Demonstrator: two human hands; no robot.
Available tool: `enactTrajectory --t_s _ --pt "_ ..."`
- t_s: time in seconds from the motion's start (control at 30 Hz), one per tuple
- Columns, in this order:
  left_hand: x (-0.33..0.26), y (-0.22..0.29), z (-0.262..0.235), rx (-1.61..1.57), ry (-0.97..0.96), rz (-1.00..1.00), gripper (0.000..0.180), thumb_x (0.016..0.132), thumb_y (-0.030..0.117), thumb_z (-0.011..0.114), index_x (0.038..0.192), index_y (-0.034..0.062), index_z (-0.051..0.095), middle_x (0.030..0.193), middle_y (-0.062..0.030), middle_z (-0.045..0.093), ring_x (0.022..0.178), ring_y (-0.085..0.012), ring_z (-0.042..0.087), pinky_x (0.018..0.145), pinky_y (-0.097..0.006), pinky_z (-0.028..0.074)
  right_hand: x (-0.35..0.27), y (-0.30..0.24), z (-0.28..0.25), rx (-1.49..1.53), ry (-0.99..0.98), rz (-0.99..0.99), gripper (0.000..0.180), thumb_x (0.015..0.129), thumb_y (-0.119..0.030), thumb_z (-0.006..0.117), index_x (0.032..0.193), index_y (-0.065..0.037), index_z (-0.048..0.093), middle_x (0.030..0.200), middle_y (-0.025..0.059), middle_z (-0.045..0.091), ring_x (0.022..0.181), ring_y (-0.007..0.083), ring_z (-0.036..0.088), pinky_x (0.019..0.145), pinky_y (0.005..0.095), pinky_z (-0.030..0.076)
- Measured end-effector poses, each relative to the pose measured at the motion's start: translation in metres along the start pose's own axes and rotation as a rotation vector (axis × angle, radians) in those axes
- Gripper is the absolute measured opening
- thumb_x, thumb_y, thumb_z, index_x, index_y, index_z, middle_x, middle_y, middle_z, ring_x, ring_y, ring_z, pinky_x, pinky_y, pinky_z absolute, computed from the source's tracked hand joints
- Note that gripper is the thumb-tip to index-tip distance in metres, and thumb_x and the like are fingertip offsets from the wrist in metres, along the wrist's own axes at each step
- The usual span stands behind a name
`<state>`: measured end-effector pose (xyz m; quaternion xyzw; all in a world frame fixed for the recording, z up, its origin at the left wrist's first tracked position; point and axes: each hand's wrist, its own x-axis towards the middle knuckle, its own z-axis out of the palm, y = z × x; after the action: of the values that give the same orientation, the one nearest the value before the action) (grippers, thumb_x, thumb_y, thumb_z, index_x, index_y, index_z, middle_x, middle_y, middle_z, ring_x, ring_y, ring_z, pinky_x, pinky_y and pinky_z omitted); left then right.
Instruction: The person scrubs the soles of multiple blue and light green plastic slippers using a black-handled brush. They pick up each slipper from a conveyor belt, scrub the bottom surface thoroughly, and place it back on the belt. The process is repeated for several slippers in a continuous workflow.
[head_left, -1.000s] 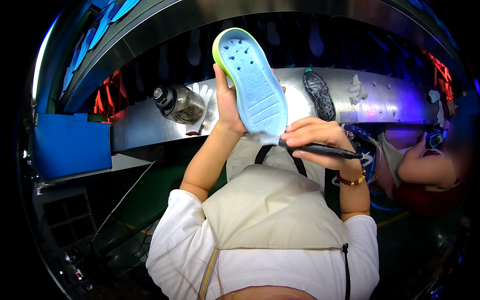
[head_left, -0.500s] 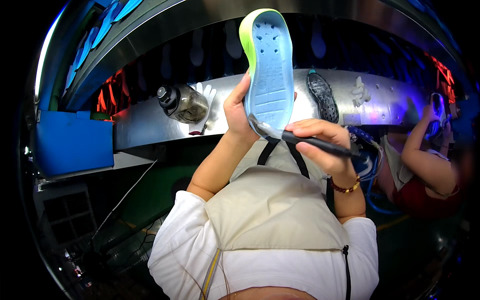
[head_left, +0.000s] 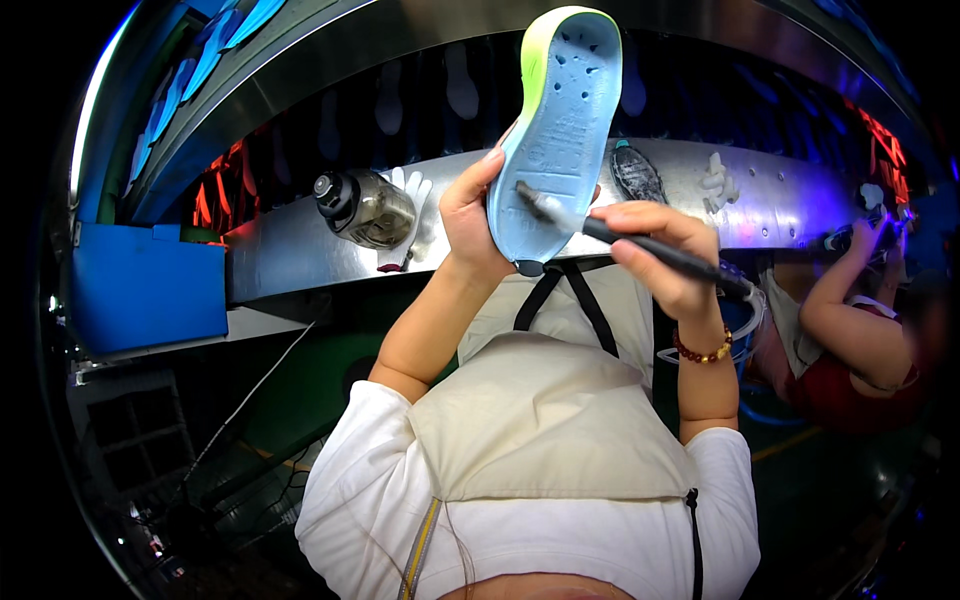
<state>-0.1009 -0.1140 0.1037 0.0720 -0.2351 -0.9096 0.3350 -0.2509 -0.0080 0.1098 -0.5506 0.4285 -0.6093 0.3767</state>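
Note:
My left hand (head_left: 475, 215) grips a shoe sole (head_left: 565, 130) by its left edge near the lower end. Its hollow inner face is light blue and turned toward me, with a yellow-green outer wall and several small holes at the far end. In my right hand (head_left: 670, 255) is a brush with a black handle (head_left: 655, 250). The fingers are closed round that handle. The brush's bristle tip (head_left: 535, 200) lies over the lower part of the blue face and appears to touch it. Part of my left fingers is hidden behind the sole.
On the metal ledge (head_left: 285, 235) stand a clear bottle with a black lid (head_left: 365, 210), a white glove (head_left: 412, 190) and a dark sole (head_left: 637, 172). Soles hang or lie in the dark space beyond. At right, another person's arm (head_left: 835, 260) works. A blue box (head_left: 150, 285) is at left.
The sole has moved up and right and tilts more to the right. My right hand has shifted right, and the brush tip has moved from the lower left rim onto the inner face.

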Motion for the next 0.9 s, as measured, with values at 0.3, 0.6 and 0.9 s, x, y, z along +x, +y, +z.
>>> enactTrajectory --t_s 0.3,0.6,0.9 --pt "0.010 0.004 -0.010 0.138 0.145 0.039 0.054 0.088 0.039 0.027 0.130 0.0052 0.030 0.122 -0.0225 0.044 0.100 -0.0405 0.052 0.088 -0.052 0.041 0.004 -0.018 0.006 -0.118 -0.170 -0.007 0.018 0.065 0.005 0.062 0.083 0.004 0.061 0.087 0.0176 0.063 0.085 0.0271 0.061 0.079 0.0330 0.047" --pt "0.013 0.014 -0.003 -0.007 0.076 -0.156 0.044 0.089 0.028 0.033 0.125 0.0019 0.038 0.118 -0.0146 0.049 0.105 -0.0274 0.051 0.089 -0.041 0.043 0.012 -0.013 -0.003 -0.175 -0.271 -0.062 0.017 0.069 -0.002 0.066 0.085 0.000 0.062 0.088 0.0124 0.064 0.080 0.0207 0.063 0.072 0.0287 0.049" --pt "0.017 0.019 0.001 0.108 0.094 -0.500 0.041 0.087 0.025 0.044 0.117 -0.0028 0.046 0.109 -0.0162 0.054 0.093 -0.0218 0.058 0.082 -0.032 0.047 0.016 -0.023 -0.012 -0.261 -0.458 -0.038 0.018 0.070 -0.002 0.065 0.087 -0.001 0.063 0.088 0.0113 0.064 0.083 0.0220 0.063 0.075 0.0293 0.050"
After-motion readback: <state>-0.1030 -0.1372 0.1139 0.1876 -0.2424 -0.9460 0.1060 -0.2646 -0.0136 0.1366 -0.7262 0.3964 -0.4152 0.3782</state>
